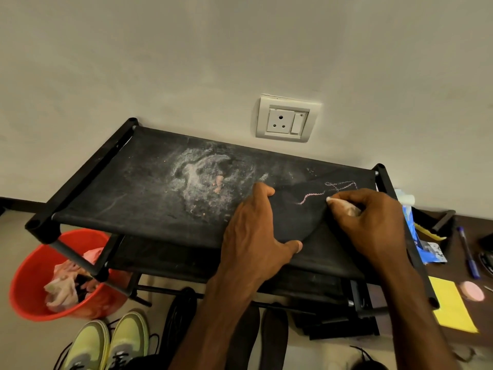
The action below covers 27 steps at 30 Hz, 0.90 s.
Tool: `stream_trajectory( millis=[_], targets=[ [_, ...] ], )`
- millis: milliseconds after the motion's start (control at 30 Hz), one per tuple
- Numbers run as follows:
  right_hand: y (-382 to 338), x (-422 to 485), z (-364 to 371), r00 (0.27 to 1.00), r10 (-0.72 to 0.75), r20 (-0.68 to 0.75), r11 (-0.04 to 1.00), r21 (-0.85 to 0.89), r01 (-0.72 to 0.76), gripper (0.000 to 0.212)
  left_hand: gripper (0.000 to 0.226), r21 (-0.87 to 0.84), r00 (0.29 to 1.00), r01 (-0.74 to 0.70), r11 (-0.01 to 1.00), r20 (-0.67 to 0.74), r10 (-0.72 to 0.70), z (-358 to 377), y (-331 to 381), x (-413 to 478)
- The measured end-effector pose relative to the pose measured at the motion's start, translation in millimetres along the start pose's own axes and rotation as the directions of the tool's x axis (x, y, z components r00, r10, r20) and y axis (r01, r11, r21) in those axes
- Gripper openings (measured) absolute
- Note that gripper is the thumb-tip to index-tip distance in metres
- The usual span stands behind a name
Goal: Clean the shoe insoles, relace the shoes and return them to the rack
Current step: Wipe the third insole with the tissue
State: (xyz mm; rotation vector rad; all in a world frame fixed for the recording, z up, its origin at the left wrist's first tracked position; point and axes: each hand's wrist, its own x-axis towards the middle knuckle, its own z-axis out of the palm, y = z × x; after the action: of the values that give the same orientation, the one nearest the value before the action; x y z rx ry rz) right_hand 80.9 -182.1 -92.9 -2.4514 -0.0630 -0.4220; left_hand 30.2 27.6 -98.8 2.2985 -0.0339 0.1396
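A black insole (298,220) lies on the right part of the black shoe rack's fabric top (138,188), with a pale zigzag line drawn across it. My left hand (256,231) grips the insole's left edge, fingers over the far side and thumb at the near tip. My right hand (373,222) pinches a whitish-pink chalk-like piece (342,205) whose tip touches the insole. A pair of yellow-green shoes (109,343) with black laces stands on the floor at the bottom left. Two more dark insoles (274,329) lie on the floor under the rack.
White and pink powder smears cover the rack top's middle. A red bucket (34,279) with crumpled cloths stands under the rack's left corner. On the right lie a blue packet (416,236), a blue pen (468,252), a yellow cloth (450,308) and a pink disc (472,291). A wall socket (286,120) is behind.
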Motion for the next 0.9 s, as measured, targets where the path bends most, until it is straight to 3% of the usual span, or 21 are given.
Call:
stream_trajectory(
  millis=[133,267,333,500,633,700,833,900],
  targets=[
    [-8.2,-1.6,-5.8,0.979,-0.049,0.196,0.996,0.083,0.033,0.007,0.091,0.009,1.0,0.003,1.0,-0.001,-0.003,-0.4,0.1,0.3],
    [0.5,6.8,-4.1,0.999,0.038,0.022,0.998,-0.041,-0.037,0.014,0.091,0.006,1.0,-0.005,1.0,-0.009,0.005,-0.3,0.8,-0.1],
    [0.7,9.2,-2.0,0.999,0.034,-0.022,0.999,-0.014,-0.034,0.012,0.09,0.005,1.0,-0.007,1.0,-0.005,0.007,-0.7,0.5,-0.3],
    [-12.3,1.3,-3.1,0.975,-0.066,0.211,0.992,0.123,0.041,0.007,0.091,0.003,1.0,0.003,1.0,0.011,-0.003,-0.8,0.3,0.7],
    [-6.7,7.2,-4.3,0.996,0.051,0.078,0.999,0.008,-0.052,0.005,0.09,0.005,1.0,-0.001,1.0,0.004,0.001,-1.2,1.3,-0.2],
    [-8.7,7.1,-2.6,0.999,0.037,0.035,0.999,-0.023,-0.036,0.008,0.09,0.007,1.0,-0.002,1.0,0.0,0.002,-0.9,1.4,-0.3],
    [-26.9,-2.6,7.3,0.963,-0.131,0.235,0.985,0.145,0.098,0.011,0.091,0.009,1.0,0.011,1.0,0.014,-0.011,-1.2,1.5,-0.5],
    [-28.5,-2.0,9.8,0.963,-0.124,0.238,0.982,0.171,0.084,0.009,0.092,0.009,1.0,0.008,1.0,0.013,-0.009,-0.8,1.7,-0.7]
  ],
)
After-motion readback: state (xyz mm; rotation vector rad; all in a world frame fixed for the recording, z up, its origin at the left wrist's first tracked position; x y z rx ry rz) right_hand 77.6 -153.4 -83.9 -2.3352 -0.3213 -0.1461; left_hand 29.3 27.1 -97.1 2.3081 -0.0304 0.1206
